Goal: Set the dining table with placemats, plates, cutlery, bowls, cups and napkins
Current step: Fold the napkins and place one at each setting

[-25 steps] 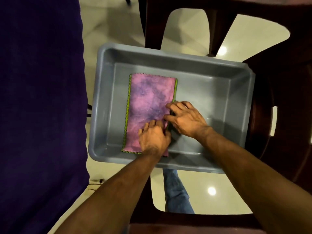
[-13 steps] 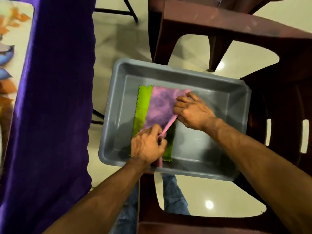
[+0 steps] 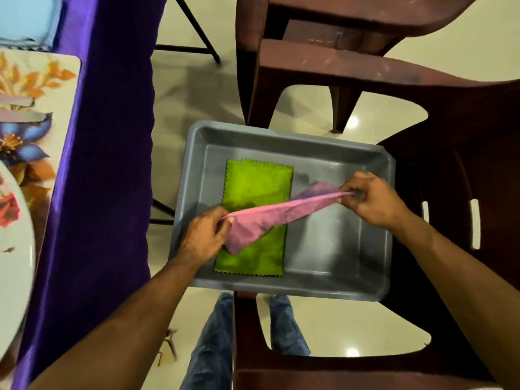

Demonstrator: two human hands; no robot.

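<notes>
A pink napkin (image 3: 270,215) is stretched in the air above a grey plastic tub (image 3: 337,249). My left hand (image 3: 204,237) pinches one corner of it at the tub's left side. My right hand (image 3: 371,198) pinches the opposite corner near the tub's right wall. Below the pink cloth a green napkin (image 3: 253,187) with zigzag edges lies flat on the tub's floor. At the far left, a floral placemat (image 3: 31,108) lies on the table with the rim of a white plate (image 3: 14,249) on it.
The tub rests on a dark brown plastic chair (image 3: 450,178). A second brown chair (image 3: 323,29) stands behind it. A purple tablecloth (image 3: 107,164) hangs down the table's side on the left. My jeans (image 3: 208,347) show above the pale tiled floor.
Both hands lifted the pink napkin off the green one and pulled its corners apart, the right hand moving right. The view shifted so the table's edge came into sight.
</notes>
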